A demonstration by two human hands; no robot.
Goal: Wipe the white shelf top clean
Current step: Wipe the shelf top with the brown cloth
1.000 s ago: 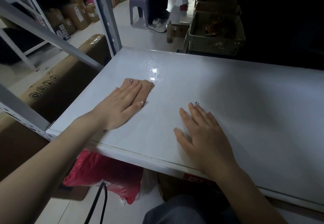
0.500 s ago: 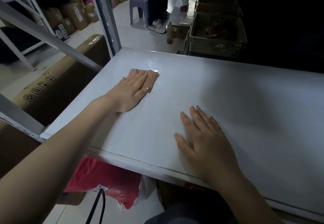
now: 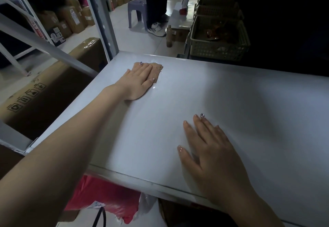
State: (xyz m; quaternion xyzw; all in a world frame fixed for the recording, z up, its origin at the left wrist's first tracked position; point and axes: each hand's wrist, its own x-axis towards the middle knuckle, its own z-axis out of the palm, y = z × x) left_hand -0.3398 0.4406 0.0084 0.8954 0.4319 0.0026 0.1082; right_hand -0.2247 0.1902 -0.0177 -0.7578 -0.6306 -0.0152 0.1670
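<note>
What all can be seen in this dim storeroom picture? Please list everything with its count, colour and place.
white shelf top: one, white, centre, wet near the cloth
tan wiping cloth: one, tan, far left of the shelf top, under the left hand
long cardboard box: one, brown, on the floor at left
red plastic bag: one, red, below the shelf's front edge
small plastic stool: one, lilac, on the floor behind
woven storage basket: nearest of a row, beige, beyond the shelf
standing person's sneaker: one visible, white, beside the stool
left hand: flat, pressing the cloth
right hand: flat, empty, bracing near the front edge
</note>
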